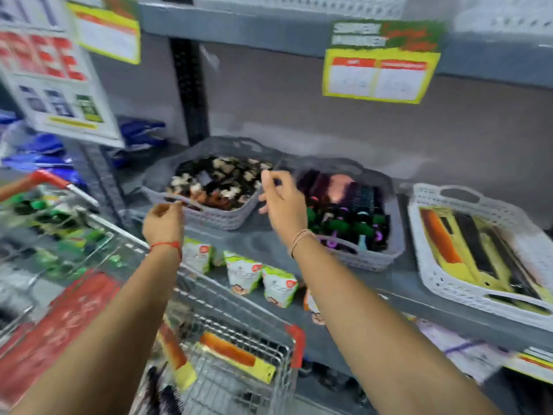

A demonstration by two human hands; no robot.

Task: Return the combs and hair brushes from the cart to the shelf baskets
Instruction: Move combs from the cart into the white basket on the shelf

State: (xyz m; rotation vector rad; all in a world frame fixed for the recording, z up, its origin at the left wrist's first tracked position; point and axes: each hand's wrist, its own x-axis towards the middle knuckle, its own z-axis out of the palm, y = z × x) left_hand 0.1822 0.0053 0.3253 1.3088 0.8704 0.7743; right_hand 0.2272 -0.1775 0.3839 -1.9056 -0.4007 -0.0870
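So this was a store aisle with grey metal shelving (pixel 299 40), and the whole shot was pretty motion-blurred. Two yellow-and-green promo tags hung off the upper shelf, one at top left (pixel 107 31) and one further right (pixel 381 64), but none of the writing was readable, same for the white sign with red blocks (pixel 57 82) on the left. On the middle shelf sat three baskets: a grey basket (pixel 209 217) full of brown, black and cream hair clips, a second grey basket (pixel 374 259) just right of it holding round hair brushes (pixel 359 205) jumbled at mixed angles, and a white basket (pixel 443 283) well over to the right with packaged combs (pixel 466 247) lying flat, long axes running front to back on the shelf. Down in the wire cart (pixel 239 339) at the bottom, two more packaged combs (pixel 236 357) with orange and yellow cards lay with their long axes slanting from upper left to lower right. The left hand (pixel 163 223) was up at the front rim of the clip basket, fingers curled in, maybe pinching something small, I honestly couldn't tell. The right hand (pixel 281 199) hovered between the two grey baskets, thumb and forefinger pinched near each other, with nothing clearly in them. Below the shelf edge some green-and-white pouches (pixel 260 280) stood in a row, print too smeared to read.
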